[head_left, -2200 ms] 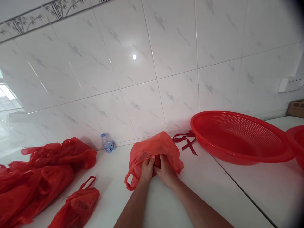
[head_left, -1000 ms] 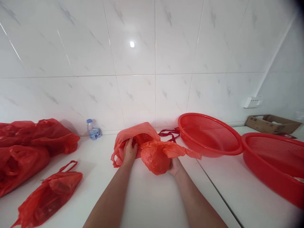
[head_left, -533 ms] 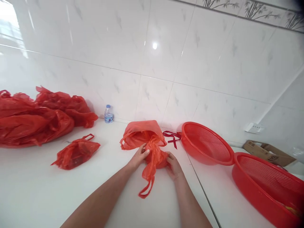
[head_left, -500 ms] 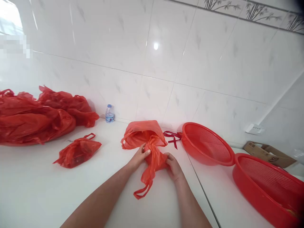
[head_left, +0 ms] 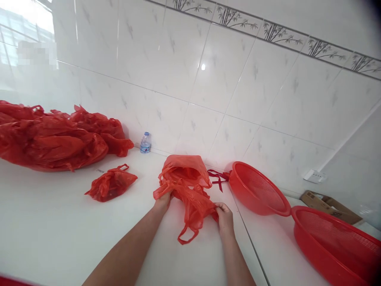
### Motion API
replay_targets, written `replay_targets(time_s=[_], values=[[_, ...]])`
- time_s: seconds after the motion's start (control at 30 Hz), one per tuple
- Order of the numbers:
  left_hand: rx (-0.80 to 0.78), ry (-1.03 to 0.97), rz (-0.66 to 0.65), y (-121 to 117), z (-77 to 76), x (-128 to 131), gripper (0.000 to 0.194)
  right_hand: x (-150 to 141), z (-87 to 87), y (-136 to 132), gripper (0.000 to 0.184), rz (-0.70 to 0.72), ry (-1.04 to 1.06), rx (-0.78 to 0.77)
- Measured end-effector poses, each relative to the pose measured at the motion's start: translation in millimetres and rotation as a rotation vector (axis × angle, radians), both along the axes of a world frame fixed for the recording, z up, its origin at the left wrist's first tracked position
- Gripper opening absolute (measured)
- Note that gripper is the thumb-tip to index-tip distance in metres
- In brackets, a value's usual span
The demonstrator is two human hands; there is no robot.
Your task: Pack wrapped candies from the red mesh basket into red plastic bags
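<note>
A small red plastic bag lies on the white counter in front of a larger, open red bag. My left hand is closed on the small bag's left edge. My right hand pinches its right edge. The plastic is stretched between the two hands, and a handle loop hangs down toward me at the front.
A heap of red bags fills the far left, with one filled red bag nearer. A small water bottle stands by the tiled wall. Two red mesh baskets sit to the right, a dark red ribbon and a cardboard box behind.
The small bag came out of the larger one as a round bundle. My hands have since moved apart and pulled it wide. The view has tilted left.
</note>
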State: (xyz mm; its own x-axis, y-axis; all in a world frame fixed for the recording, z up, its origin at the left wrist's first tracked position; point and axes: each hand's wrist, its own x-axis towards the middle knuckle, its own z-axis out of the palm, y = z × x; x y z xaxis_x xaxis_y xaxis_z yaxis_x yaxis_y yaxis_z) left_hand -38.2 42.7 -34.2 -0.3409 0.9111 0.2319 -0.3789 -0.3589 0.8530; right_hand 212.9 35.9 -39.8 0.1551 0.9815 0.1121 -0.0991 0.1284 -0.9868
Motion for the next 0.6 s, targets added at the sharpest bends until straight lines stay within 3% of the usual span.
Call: replay_targets(time_s=[0.27, 0.6], values=[[0.041, -0.306, -0.143, -12, 6.1, -8, 0.029, 17, -5.3, 11, 0.023, -0.141, 0.209, 0.015], [-0.109, -0.472, -0.268, -1, 7.2, -16, 0.021, 43, 2.3, 13, 0.029, -0.05, 0.453, -0.094]])
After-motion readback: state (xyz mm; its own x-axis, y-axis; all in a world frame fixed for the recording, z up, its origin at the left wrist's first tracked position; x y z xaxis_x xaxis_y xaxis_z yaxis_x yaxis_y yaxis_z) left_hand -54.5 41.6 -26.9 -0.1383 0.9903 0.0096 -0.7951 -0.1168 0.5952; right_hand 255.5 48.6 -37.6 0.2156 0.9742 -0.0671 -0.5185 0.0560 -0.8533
